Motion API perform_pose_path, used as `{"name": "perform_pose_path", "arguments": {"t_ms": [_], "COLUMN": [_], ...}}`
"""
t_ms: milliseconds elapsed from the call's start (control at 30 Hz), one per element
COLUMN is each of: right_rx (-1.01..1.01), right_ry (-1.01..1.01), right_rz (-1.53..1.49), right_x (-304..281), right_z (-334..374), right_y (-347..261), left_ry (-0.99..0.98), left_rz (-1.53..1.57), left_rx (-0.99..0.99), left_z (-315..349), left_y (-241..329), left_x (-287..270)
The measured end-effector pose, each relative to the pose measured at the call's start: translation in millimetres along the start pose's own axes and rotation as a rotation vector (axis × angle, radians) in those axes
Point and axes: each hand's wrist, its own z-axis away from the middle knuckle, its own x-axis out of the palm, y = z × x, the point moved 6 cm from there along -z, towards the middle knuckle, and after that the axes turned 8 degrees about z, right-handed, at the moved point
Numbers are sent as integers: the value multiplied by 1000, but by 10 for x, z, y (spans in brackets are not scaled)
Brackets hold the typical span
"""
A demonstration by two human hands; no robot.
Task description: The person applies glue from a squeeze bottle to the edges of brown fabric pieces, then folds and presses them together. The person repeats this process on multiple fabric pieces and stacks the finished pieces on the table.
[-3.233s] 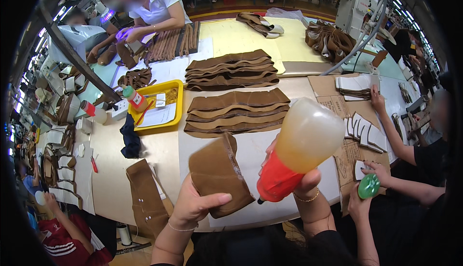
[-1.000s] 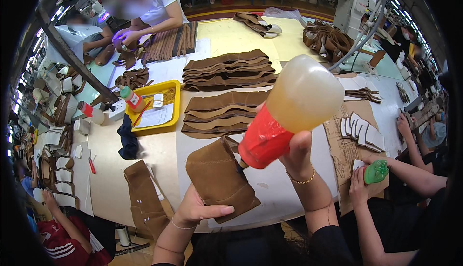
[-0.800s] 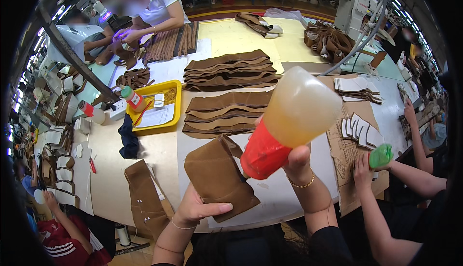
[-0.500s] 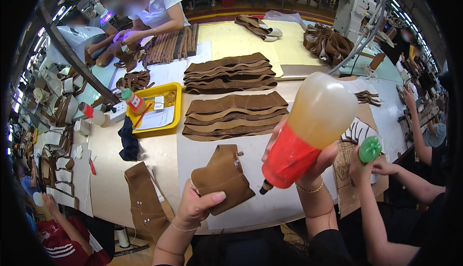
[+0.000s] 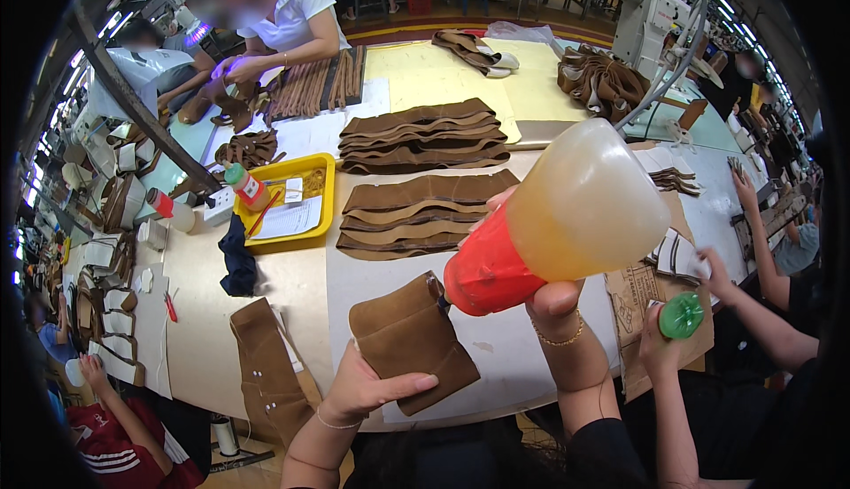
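My left hand (image 5: pixel 376 383) grips a folded brown suede-like piece (image 5: pixel 412 338) by its lower left edge, thumb on top. My right hand (image 5: pixel 553 298) is wrapped round a squeeze bottle (image 5: pixel 584 214) with a red band and cloudy body holding yellowish liquid. The bottle is tipped, its dark nozzle at the upper right edge of the piece; whether it touches cannot be made out. Beyond lie two rows of overlapping brown pieces (image 5: pixel 425 210). Left of my left hand another brown piece (image 5: pixel 274 356) with a pale lining hangs over the table edge.
A yellow tray (image 5: pixel 329 197) holds papers, a pencil and a green-capped bottle (image 5: pixel 246 186). Beside it lies a dark cloth (image 5: pixel 236 259). Close on my right, a co-worker's hand (image 5: pixel 660 347) holds a green-bottomed bottle (image 5: pixel 682 315). Another person (image 5: pixel 305 28) works across the table.
The bottle in my right hand has swung left and tipped further, bringing its nozzle to the piece's edge. My left hand has turned the piece slightly. The co-worker's far hand has moved away.
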Motion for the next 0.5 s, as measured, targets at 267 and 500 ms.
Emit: {"name": "perform_pose_path", "arguments": {"t_ms": [267, 500], "right_rx": [188, 115], "right_ry": [-87, 40], "right_rz": [-148, -100], "right_x": [68, 40], "right_z": [117, 26], "right_y": [84, 96], "left_ry": [7, -26], "left_rz": [42, 46], "left_rx": [17, 7], "left_z": [36, 20], "left_y": [-4, 5], "left_x": [-54, -5]}}
